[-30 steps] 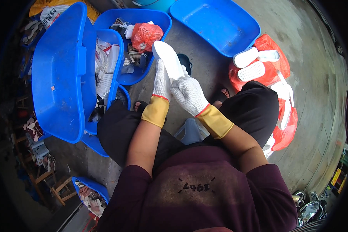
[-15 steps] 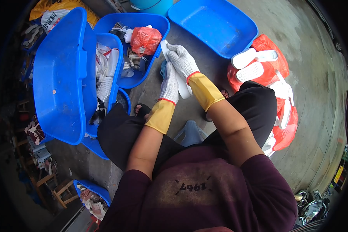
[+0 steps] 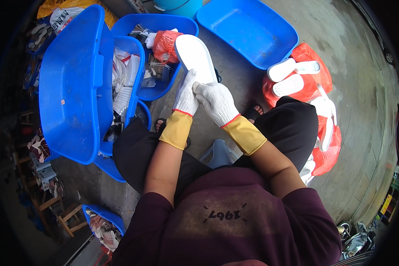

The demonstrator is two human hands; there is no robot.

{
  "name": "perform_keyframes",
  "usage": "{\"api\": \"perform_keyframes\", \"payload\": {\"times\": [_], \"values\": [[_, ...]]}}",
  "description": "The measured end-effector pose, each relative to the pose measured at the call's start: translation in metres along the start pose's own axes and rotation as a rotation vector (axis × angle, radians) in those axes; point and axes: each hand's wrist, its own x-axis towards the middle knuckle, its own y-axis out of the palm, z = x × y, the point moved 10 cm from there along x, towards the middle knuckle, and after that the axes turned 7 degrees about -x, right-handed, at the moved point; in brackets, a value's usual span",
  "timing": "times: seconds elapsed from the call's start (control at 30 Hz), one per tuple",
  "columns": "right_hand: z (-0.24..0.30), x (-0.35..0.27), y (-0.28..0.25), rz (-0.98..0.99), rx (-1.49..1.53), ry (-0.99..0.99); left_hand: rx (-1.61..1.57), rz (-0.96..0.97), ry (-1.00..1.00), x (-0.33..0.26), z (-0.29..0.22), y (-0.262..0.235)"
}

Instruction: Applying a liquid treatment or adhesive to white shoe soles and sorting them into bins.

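- Both hands wear white knit gloves with yellow cuffs; I see my left hand (image 3: pixel 185 94) and right hand (image 3: pixel 216 101) closed side by side on the near end of a white sole (image 3: pixel 195 57), fingers curled around it.
- Sole sits raised in front of my knees, over the rim of the nearest tub (image 3: pixel 164 93), its far end pointing away from me.
- It looks plain white, smooth, oval, with a slightly raised edge.
- That tub holds a red bag (image 3: pixel 166 44) and mixed white and dark scraps.
- To my left, a big blue tub (image 3: pixel 73 88) is tipped on its side; behind it another tub holds white strips (image 3: pixel 122 84).
- Ahead on the right, a shallow blue tray (image 3: pixel 248 29) lies on the concrete.
- By my right knee, red bags (image 3: pixel 308 57) carry more white soles (image 3: pixel 288 77).
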Motion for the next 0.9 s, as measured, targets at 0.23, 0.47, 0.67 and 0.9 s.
{"api": "perform_keyframes", "payload": {"times": [0.23,0.47,0.67,0.9], "values": [[0.002,0.008,0.002,-0.048,-0.281,-0.051,0.101,-0.158,0.214,-0.002,-0.023,-0.007],[0.000,0.046,0.007,0.027,-0.461,-0.035,0.454,-0.106,0.318,0.003,-0.052,-0.013],[-0.041,0.092,-0.023,-0.184,-0.349,0.091,0.631,-0.062,0.229,-0.021,-0.032,0.022],[-0.033,0.122,-0.007,0.024,-0.371,-0.271,0.783,-0.044,0.125,-0.026,-0.015,0.022]]}}
